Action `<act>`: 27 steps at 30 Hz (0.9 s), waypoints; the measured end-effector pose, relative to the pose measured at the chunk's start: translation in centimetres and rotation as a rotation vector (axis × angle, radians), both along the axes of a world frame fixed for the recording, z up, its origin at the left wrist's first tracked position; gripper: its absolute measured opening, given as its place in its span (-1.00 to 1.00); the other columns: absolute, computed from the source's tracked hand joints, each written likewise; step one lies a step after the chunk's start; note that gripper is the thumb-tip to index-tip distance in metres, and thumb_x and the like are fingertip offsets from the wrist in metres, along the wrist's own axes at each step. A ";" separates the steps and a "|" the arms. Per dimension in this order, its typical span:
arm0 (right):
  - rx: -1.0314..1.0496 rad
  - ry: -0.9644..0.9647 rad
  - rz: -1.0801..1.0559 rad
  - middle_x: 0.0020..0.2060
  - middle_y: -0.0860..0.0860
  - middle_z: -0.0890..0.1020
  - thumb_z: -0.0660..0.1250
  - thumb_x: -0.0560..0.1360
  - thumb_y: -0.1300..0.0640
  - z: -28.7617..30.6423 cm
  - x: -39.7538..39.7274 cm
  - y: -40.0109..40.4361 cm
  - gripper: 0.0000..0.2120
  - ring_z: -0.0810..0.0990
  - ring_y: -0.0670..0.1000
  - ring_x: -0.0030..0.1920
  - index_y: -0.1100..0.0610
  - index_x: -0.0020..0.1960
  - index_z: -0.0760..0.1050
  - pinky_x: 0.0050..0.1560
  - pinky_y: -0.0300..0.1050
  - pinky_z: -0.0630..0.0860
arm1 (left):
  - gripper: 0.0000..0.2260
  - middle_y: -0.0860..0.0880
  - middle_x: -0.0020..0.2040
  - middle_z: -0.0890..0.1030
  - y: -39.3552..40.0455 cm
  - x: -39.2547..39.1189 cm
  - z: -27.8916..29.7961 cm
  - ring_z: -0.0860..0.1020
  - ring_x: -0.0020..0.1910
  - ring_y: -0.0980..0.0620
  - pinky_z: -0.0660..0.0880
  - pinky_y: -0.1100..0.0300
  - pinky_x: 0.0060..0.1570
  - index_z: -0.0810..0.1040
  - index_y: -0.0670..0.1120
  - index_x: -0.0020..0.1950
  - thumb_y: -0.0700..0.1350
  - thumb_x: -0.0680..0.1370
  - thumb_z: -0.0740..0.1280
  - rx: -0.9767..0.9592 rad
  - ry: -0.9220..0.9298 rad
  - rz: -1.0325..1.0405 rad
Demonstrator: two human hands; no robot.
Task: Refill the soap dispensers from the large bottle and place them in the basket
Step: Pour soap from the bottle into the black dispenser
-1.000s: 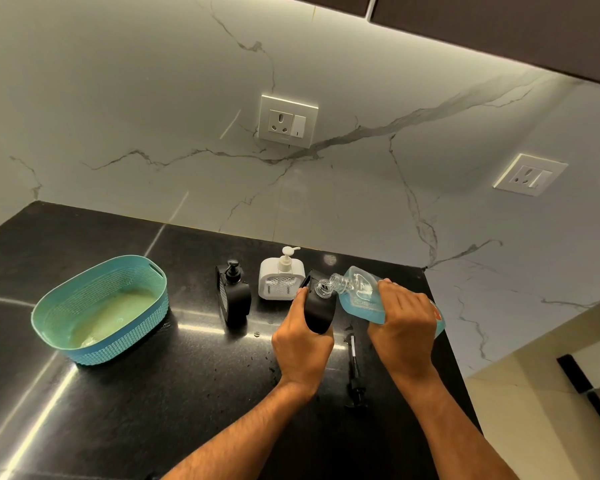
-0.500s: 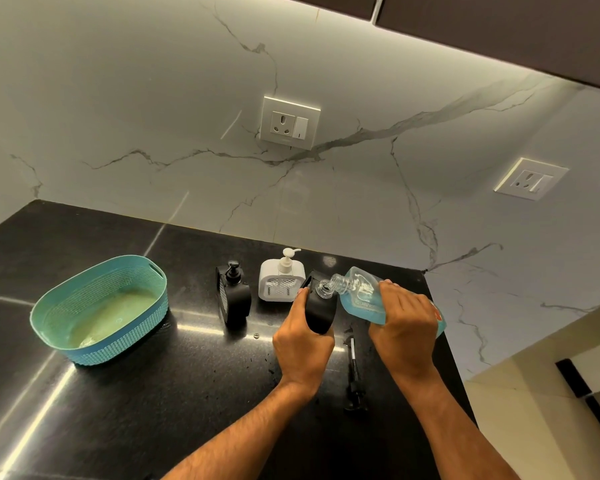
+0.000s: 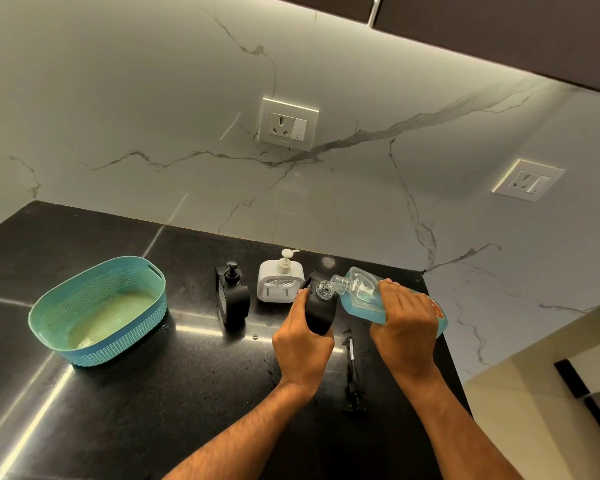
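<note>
My left hand (image 3: 302, 344) grips an open black soap dispenser (image 3: 321, 311) standing on the black counter. My right hand (image 3: 407, 327) grips the large clear bottle of blue soap (image 3: 359, 296), tipped leftward with its open neck over the dispenser's mouth. The dispenser's black pump (image 3: 353, 379) lies on the counter between my wrists. A second black dispenser (image 3: 232, 296) and a white dispenser (image 3: 280, 282), both with pumps fitted, stand just left of the hands. The teal basket (image 3: 63, 299) sits at the far left with nothing in it.
The black counter (image 3: 153, 393) ends at a marble wall behind and drops off at its right edge near the bottle. Two wall sockets (image 3: 288, 124) sit on the marble. Dark cabinets hang above.
The bottle stays tipped over the black dispenser and both hands hold their grips. Nothing else has visibly shifted.
</note>
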State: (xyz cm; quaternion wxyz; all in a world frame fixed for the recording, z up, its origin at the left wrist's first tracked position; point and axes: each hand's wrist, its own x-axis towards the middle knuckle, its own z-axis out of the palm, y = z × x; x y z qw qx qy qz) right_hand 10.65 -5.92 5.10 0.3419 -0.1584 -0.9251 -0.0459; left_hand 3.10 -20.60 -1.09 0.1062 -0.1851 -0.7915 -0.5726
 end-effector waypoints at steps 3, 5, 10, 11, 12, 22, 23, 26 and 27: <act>-0.001 -0.006 -0.001 0.10 0.20 0.71 0.70 0.24 0.13 0.0 0.0 0.1 -0.36 0.71 0.22 0.09 0.29 0.24 0.59 0.02 0.16 0.67 | -0.29 -0.13 0.17 0.71 0.0 0.0 0.0 0.72 0.05 -0.07 0.57 0.24 0.09 0.49 -0.18 0.47 -0.21 0.35 0.65 0.000 0.001 -0.001; 0.001 -0.009 -0.003 0.11 0.20 0.71 0.69 0.24 0.13 0.0 0.0 0.1 -0.37 0.71 0.22 0.09 0.29 0.24 0.59 0.02 0.16 0.67 | -0.29 -0.13 0.18 0.71 0.1 0.0 0.0 0.72 0.06 -0.07 0.58 0.23 0.10 0.49 -0.18 0.46 -0.20 0.36 0.65 0.001 0.002 0.000; 0.008 -0.003 -0.002 0.10 0.20 0.71 0.70 0.23 0.14 0.2 0.1 0.0 -0.37 0.71 0.23 0.08 0.30 0.23 0.60 0.01 0.17 0.67 | -0.30 -0.13 0.16 0.72 0.0 0.0 0.0 0.72 0.05 -0.07 0.58 0.24 0.10 0.50 -0.19 0.45 -0.20 0.35 0.65 0.000 -0.002 -0.004; 0.008 -0.002 -0.003 0.10 0.20 0.71 0.70 0.23 0.14 0.2 0.1 0.0 -0.37 0.71 0.23 0.08 0.30 0.23 0.60 0.01 0.16 0.67 | -0.30 -0.13 0.16 0.72 0.0 0.0 0.0 0.72 0.05 -0.07 0.58 0.23 0.09 0.50 -0.19 0.45 -0.20 0.35 0.66 -0.002 -0.003 -0.004; 0.010 -0.001 -0.003 0.10 0.20 0.71 0.70 0.23 0.13 0.3 0.0 0.0 -0.37 0.71 0.23 0.07 0.29 0.23 0.60 0.01 0.16 0.67 | -0.29 -0.13 0.17 0.72 0.0 0.0 -0.1 0.72 0.05 -0.08 0.58 0.23 0.09 0.50 -0.19 0.45 -0.20 0.35 0.66 -0.004 -0.001 -0.003; 0.014 0.000 0.003 0.09 0.20 0.71 0.70 0.23 0.13 0.5 0.0 -0.2 -0.37 0.71 0.22 0.09 0.29 0.22 0.61 0.04 0.14 0.67 | -0.28 -0.12 0.17 0.71 -0.1 0.0 -0.3 0.72 0.05 -0.07 0.61 0.21 0.08 0.49 -0.17 0.46 -0.24 0.33 0.65 0.004 0.001 -0.004; 0.014 0.000 0.004 0.09 0.20 0.71 0.70 0.23 0.13 0.4 0.1 -0.2 -0.37 0.71 0.22 0.08 0.29 0.22 0.61 0.04 0.13 0.66 | -0.27 -0.12 0.17 0.71 -0.1 0.0 -0.3 0.72 0.05 -0.07 0.60 0.22 0.08 0.49 -0.17 0.46 -0.24 0.33 0.65 0.004 0.002 -0.004; 0.014 0.002 0.006 0.09 0.20 0.71 0.70 0.23 0.12 0.5 0.1 -0.3 -0.37 0.71 0.22 0.08 0.29 0.22 0.61 0.03 0.14 0.67 | -0.27 -0.13 0.16 0.71 -0.2 0.1 -0.1 0.72 0.05 -0.08 0.58 0.23 0.09 0.50 -0.18 0.46 -0.25 0.32 0.66 0.008 0.006 -0.002; 0.014 0.004 0.007 0.09 0.21 0.71 0.70 0.22 0.12 0.5 0.1 -0.3 -0.37 0.71 0.23 0.08 0.30 0.22 0.61 0.02 0.15 0.67 | -0.27 -0.13 0.16 0.71 -0.3 0.1 -0.1 0.72 0.05 -0.08 0.58 0.23 0.09 0.49 -0.18 0.46 -0.25 0.32 0.66 0.009 0.009 -0.001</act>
